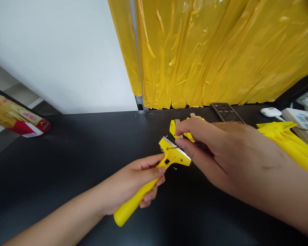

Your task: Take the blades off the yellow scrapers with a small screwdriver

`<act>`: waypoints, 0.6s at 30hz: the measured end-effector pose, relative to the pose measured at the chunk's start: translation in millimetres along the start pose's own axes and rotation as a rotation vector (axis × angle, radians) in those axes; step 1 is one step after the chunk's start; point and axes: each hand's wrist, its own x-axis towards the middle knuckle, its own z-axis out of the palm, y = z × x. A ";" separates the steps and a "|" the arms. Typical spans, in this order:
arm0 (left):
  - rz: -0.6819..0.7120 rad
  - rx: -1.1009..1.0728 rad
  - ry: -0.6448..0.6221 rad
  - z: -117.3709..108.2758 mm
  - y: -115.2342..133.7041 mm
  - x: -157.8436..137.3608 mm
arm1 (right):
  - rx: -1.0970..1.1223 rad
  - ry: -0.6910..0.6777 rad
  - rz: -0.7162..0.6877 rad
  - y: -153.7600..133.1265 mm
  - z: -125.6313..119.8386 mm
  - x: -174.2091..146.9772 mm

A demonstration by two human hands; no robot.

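My left hand (pixel 141 181) is wrapped round the upper handle of a yellow scraper (pixel 133 204), holding it tilted above the black table. The scraper's wide head carries a pale blade edge and two screws. Between the thumb and fingertips of my right hand (pixel 220 150) is a thin metal rod (pixel 173 148); its tip meets the left screw on the head. My right palm hides the rest of this tool. Just beyond the scraper lie yellow scraper head pieces (pixel 172 129), partly covered by my right fingers. A small loose screw (pixel 175 168) rests below the head.
At far left lies a red and gold packet (pixel 20 118). A phone with a running timer (pixel 227 112) sits at the back, with a white earphone case (pixel 270 112) beside it. More yellow scrapers (pixel 290 143) lie at right. Yellow plastic sheeting (pixel 207 51) hangs behind the table (pixel 66 164).
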 end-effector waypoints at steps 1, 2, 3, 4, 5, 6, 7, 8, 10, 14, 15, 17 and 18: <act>-0.001 -0.004 0.004 0.1 0.1 0.1 | 0.023 -0.006 0.000 0.7 0.0 0.4; -0.002 -0.006 0.004 0.2 0.2 0.2 | 0.058 -0.014 -0.007 1.3 0.2 0.9; -0.002 -0.003 0.000 0.4 0.1 0.4 | 0.091 -0.017 -0.013 1.7 0.5 1.6; 0.000 0.003 -0.006 0.6 -0.2 0.6 | 0.107 -0.013 -0.010 1.7 0.9 2.4; 0.000 0.009 -0.011 0.8 -0.6 0.7 | 0.106 -0.009 0.008 1.3 1.4 3.2; 0.001 0.014 -0.009 1.0 -1.0 0.9 | 0.092 -0.006 0.032 0.5 1.9 4.1; 0.003 0.019 -0.006 1.2 -1.4 1.1 | 0.081 -0.010 0.044 -0.7 2.2 5.0; 0.007 0.022 -0.005 1.4 -1.8 1.2 | 0.075 -0.019 0.042 -1.9 2.3 5.7; 0.023 0.027 -0.012 1.5 -2.1 1.4 | 0.062 -0.018 0.006 -4.2 1.8 6.5; 0.014 0.021 -0.017 0.9 -0.3 0.8 | -0.015 0.031 0.007 -4.1 0.3 5.8; 0.006 0.019 -0.014 0.5 0.5 0.4 | -0.005 0.028 0.020 -3.2 0.2 5.5; -0.003 0.014 -0.027 -0.2 1.8 -0.5 | 0.053 0.022 0.028 -1.3 -0.2 5.1; -0.001 0.012 -0.040 -0.4 2.3 -1.0 | 0.076 0.022 0.022 -0.5 -0.7 5.1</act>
